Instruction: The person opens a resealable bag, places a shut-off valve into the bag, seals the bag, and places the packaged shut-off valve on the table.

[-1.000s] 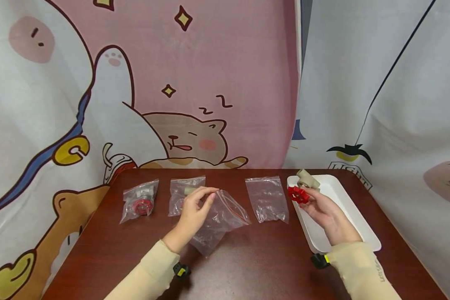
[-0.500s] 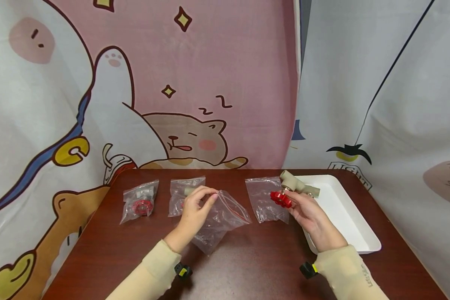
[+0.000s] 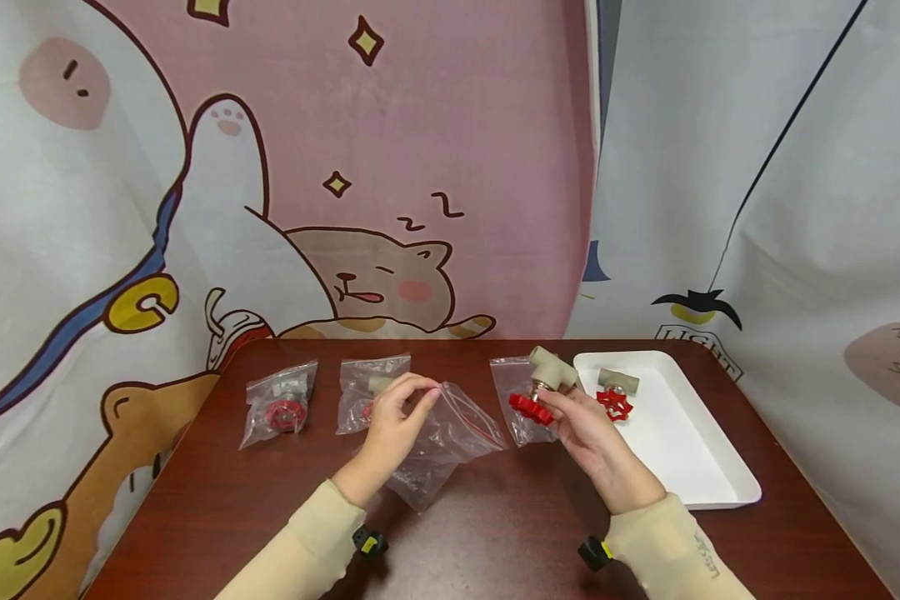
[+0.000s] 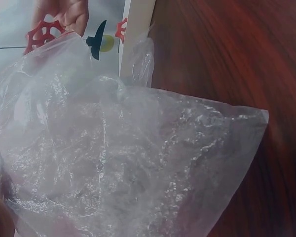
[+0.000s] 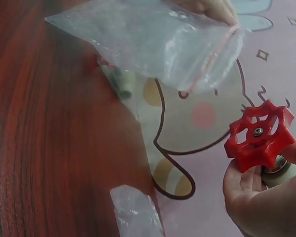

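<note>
Inside the white tray lies a red-wheeled valve.

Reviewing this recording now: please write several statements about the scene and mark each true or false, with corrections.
1. The right hand holds a valve with a red wheel. True.
2. The left hand holds a valve too. False: it pinches a clear plastic bag.
3. Another valve lies in the white tray. True.
4. The tray stands on the left side. False: it stands on the right side of the table.
5. The held valve is inside the pinched bag. False: it is outside it.
</note>
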Tool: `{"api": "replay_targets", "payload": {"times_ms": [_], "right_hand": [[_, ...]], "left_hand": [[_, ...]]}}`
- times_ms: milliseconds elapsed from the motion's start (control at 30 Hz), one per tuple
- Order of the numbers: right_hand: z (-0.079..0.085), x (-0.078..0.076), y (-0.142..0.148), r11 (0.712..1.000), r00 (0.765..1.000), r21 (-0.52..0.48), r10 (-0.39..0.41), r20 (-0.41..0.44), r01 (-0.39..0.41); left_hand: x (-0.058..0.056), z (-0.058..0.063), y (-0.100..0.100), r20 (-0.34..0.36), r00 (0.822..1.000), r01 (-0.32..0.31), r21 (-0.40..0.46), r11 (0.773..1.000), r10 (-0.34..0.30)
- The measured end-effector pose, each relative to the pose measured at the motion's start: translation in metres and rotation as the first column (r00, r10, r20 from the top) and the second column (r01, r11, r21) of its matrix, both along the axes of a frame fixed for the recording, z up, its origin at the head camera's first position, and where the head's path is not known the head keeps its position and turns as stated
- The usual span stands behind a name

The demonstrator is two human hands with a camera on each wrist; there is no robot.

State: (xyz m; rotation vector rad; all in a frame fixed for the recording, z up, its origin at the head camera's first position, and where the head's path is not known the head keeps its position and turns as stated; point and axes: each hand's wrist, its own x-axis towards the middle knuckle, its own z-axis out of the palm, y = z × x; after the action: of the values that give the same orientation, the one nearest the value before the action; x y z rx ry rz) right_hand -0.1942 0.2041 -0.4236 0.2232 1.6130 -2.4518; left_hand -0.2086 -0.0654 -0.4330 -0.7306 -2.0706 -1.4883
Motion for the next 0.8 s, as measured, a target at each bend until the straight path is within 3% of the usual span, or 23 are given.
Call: {"api": "replay_targets", "payload": {"times_ms": [233, 500, 667, 800], "right_hand": [[0.002, 0.002, -0.021, 0.996, 0.995, 0.051, -0.074, -0.068, 0.077], [0.001, 0.004, -0.039, 0.965, 0.965, 0.157, -0.182, -0.186, 0.212], [0.002, 0.006, -0.044, 0.927, 0.926, 0.220, -0.234, -0.297, 0.304], [0.002, 0.007, -0.049, 0.906, 0.876, 0.221, -0.249, -0.413, 0.361]], "left_hand": [[-0.002, -0.004, 0.001, 0.052, 0.999, -0.008, -0.009, 1.000, 0.008], [-0.003, -0.005, 0.002, 0.071, 0.997, -0.029, -0.014, 0.999, 0.030], [0.005, 0.009, 0.006, 0.064, 0.997, -0.045, -0.003, 0.999, 0.045], [0.015, 0.025, 0.009, 0.076, 0.996, -0.054, -0.009, 0.998, 0.055]]}}
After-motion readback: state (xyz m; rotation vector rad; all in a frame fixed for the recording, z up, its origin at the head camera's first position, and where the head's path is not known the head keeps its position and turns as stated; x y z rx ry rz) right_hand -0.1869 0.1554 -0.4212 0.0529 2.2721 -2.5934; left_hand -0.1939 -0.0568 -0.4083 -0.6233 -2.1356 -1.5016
